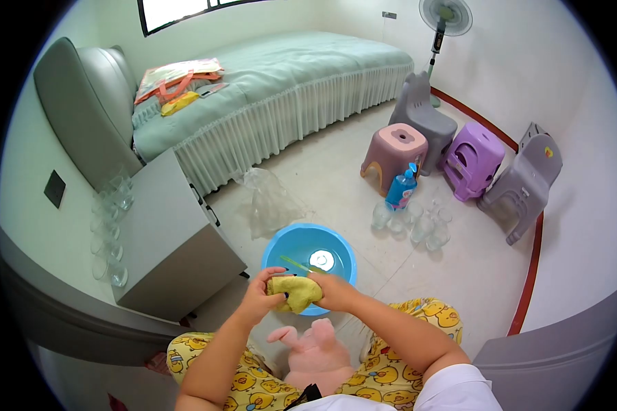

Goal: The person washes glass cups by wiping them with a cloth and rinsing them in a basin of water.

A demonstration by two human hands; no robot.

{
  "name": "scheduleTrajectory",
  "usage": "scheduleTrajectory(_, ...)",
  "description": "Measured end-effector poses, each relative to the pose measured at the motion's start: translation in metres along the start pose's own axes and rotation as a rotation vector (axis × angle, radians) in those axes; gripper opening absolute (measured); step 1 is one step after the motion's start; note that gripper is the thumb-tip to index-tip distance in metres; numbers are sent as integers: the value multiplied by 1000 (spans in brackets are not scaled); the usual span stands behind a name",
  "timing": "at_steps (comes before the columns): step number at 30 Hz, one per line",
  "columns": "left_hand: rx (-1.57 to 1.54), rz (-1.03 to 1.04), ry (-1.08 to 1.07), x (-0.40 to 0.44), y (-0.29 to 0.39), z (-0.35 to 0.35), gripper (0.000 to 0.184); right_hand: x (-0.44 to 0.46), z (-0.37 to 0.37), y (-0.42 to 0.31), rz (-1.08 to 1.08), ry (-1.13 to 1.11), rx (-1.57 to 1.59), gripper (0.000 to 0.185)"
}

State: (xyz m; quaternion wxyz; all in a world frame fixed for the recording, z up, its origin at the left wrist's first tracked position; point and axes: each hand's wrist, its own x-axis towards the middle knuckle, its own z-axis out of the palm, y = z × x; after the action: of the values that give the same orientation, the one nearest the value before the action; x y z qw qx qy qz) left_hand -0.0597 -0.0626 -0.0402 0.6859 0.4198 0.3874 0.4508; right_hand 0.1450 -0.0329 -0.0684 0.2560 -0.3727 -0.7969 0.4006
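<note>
My left hand (258, 299) grips the left end of a yellow cloth (301, 293), its thumb on the near side and its fingers behind. Closed at the cloth's right end is my right hand (336, 292), its fingertips partly hidden. Whether something is inside the cloth cannot be made out. Both hands are above the near rim of a blue basin (275, 243) with water in it. A thin green stick (293, 263) slants across the basin behind the cloth, its lower end close to my right hand.
Several drinking glasses (430, 229) and a blue pump bottle (401, 190) stand on the floor to the right. More glasses (118, 275) line a grey cabinet (164, 226). A clear plastic bag (267, 205) lies beyond the basin; stools (397, 140) and a bed (267, 89) are behind.
</note>
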Motion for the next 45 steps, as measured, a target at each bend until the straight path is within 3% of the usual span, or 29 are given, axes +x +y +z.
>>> scheduleTrajectory(3,191,30,14,3,-9,-2,41,0,-5,-7,58,66,-102,19)
scheduleTrajectory(8,-487,-297,7,8,1,-12,37,3,-7,-7,-1,129,-250,15)
scheduleTrajectory(12,-435,-384,63,18,-38,-31,39,6,-8,-12,-213,98,-295,10)
scheduleTrajectory(14,-22,-426,1,21,-53,-19,43,3,-7,-15,-429,231,-568,6)
scheduleTrajectory(15,-21,-431,5,18,-56,-20,43,2,-6,-18,-427,231,-561,6)
scheduleTrajectory(17,-296,-690,-40,16,-60,-20,44,1,-7,-25,-406,368,-580,7)
scheduleTrajectory(18,-299,-690,-41,15,-56,-15,44,0,-6,-25,-405,365,-582,7)
scheduleTrajectory(19,-426,-690,-273,12,-45,-6,46,0,-5,-24,-388,366,-606,4)
scheduleTrajectory(23,-538,-659,-727,11,-34,-2,47,-1,3,-17,-340,374,-691,8)
scheduleTrajectory(24,-538,-659,-727,10,-38,-4,47,-1,3,-16,-340,374,-691,8)
scheduleTrajectory(26,-355,-628,-455,12,-50,-8,48,-1,3,-14,-339,365,-757,15)
scheduleTrajectory(33,-459,-575,-353,13,-55,-3,37,6,-1,-5,-678,256,-634,33)
scheduleTrajectory(35,-369,-606,-181,14,-52,2,33,10,2,0,-713,243,-570,33)
scheduleTrajectory(39,-180,-631,-207,26,-42,2,34,18,3,10,-704,221,-592,29)
scheduleTrajectory(44,453,-644,-130,47,-24,10,35,26,7,12,-464,215,-751,20)
scheduleTrajectory(45,453,-645,-129,48,-27,9,35,27,8,10,-465,215,-749,20)
